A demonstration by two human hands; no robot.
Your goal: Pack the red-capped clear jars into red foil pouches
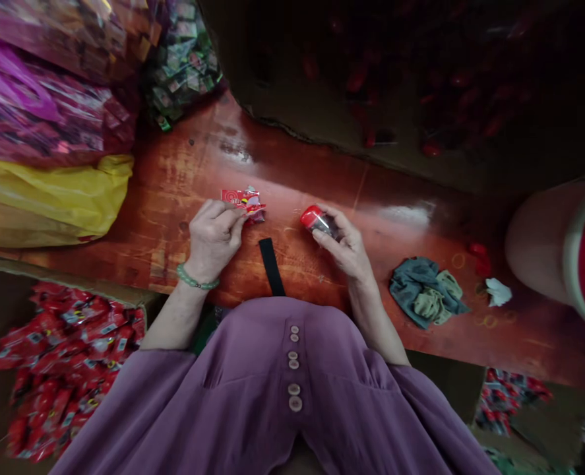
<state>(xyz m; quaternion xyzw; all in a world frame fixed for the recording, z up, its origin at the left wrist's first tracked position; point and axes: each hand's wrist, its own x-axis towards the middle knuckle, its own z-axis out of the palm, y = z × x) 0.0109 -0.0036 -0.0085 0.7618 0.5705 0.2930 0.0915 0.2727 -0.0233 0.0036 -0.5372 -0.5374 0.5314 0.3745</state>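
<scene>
My left hand (215, 234), with a green bead bracelet at the wrist, pinches a small red printed sachet (243, 200) against the reddish wooden table (183, 171). My right hand (344, 244) is wrapped around a small clear bottle with a red cap (314, 218), held just above the table. The two hands are about a hand's width apart. A black strap (271, 266) lies on the table between them, near my purple shirt.
A cardboard box of red sachets (62, 366) sits at lower left. Yellow (55, 194) and pink (45, 99) bags of packets pile at upper left. A grey-green rag (428, 290) and white scrap (497, 291) lie right. A large container (559, 244) stands far right.
</scene>
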